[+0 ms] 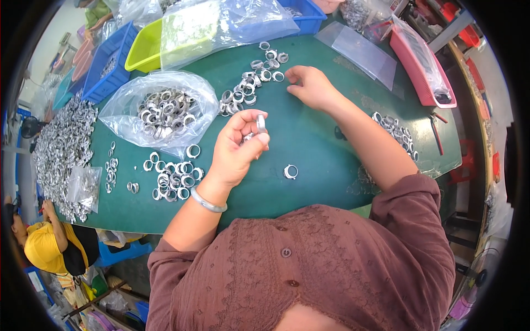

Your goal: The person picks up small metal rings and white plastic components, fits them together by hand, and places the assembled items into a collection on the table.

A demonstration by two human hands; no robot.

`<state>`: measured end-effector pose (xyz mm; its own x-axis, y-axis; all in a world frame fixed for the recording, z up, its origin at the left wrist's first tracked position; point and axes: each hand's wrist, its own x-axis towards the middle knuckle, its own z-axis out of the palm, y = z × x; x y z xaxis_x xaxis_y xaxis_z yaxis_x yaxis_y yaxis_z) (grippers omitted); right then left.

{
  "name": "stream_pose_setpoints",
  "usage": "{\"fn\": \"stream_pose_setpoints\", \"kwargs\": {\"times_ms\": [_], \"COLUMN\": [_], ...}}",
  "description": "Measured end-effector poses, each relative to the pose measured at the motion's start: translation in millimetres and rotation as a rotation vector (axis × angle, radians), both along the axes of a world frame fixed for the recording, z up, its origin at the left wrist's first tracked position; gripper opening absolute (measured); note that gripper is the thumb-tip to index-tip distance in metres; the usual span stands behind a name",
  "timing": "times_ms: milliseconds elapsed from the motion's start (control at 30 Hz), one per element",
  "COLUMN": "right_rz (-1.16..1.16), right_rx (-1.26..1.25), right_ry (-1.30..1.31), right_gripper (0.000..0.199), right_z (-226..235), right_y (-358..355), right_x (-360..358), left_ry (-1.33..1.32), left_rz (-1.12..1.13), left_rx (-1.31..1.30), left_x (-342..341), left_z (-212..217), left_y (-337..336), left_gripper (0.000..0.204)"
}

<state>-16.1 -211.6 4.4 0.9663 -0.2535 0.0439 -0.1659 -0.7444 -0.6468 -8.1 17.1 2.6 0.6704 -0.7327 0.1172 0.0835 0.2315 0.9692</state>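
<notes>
My left hand (234, 148) pinches a silver metal ring clamp (261, 123) between thumb and fingers, and more metal shows in the curl of its palm. My right hand (313, 88) is farther out on the green table (326, 160), thumb and index finger apart. Just beside its fingertips lies a ring clamp (277, 76), at the end of a loose row of ring clamps (247, 84). One single ring clamp (290, 171) rests in front of me. Left of my left wrist is a small heap of ring clamps (175, 179).
An open clear bag (118, 113) holds many ring clamps. A large metal heap (66, 154) covers the table's left end. Blue (102, 77) and lime (144, 47) bins stand behind; a pink basket (411, 66) is at right. Another person in yellow (52, 248) works at lower left.
</notes>
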Motion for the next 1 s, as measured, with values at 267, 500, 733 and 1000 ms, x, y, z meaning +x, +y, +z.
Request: {"fn": "stream_pose_setpoints", "kwargs": {"times_ms": [267,500,733,1000], "right_rz": [-0.01,0.107,0.37,0.405], "right_rx": [-0.276,0.333,0.834,0.617], "right_ry": [0.03,-0.024,-0.194,-0.328], "right_gripper": [0.034,0.026,0.025,0.027], "right_z": [-6.6,-1.5,8.4,7.6], "right_y": [5.9,9.5,43.3,52.2], "right_x": [22.5,5.5,-39.1,-54.9], "left_ry": [0.787,0.63,0.51,0.256], "left_rz": [-0.312,-0.088,-0.005,0.098], "left_rx": [-0.351,-0.11,-0.002,0.077], "left_x": [6.3,7.8,1.0,-6.8], "left_z": [-6.8,-9.9,1.7,4.8], "left_y": [1.6,1.0,-1.7,-5.3], "left_gripper": [0.03,0.025,0.028,0.017]}}
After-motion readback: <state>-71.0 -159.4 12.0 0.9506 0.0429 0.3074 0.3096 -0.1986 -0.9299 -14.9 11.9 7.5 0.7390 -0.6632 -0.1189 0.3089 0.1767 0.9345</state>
